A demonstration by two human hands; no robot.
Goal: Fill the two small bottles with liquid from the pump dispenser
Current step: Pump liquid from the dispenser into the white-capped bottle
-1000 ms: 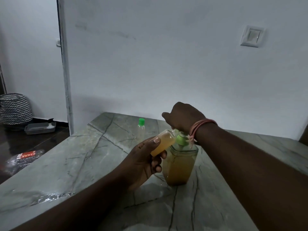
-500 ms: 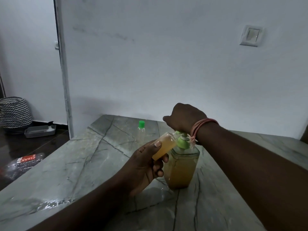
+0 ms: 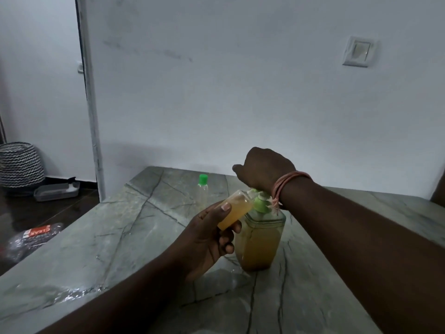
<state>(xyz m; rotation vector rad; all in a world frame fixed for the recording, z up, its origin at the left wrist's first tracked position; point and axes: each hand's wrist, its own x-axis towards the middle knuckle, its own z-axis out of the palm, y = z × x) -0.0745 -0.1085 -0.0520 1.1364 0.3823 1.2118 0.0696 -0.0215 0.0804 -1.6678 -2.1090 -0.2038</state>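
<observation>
Amber liquid fills the small bottle [image 3: 234,210] gripped tilted in the left hand [image 3: 212,239], mouth at the pump dispenser [image 3: 261,237] on the marble table [image 3: 115,237]. Right hand [image 3: 265,172] presses the pump, fingers hidden, so can't tell its grip. Only readable text: "CLEAR" on a floor wrapper [image 3: 33,237].

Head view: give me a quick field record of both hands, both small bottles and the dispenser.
left hand: grips tilted small bottle, mouth at the pump's spout
held bottle: mostly full of amber liquid
right hand: on top of the pump head; fingers hidden
pump dispenser: upright on marble counter
second bottle: green cap on, looks empty, behind
</observation>
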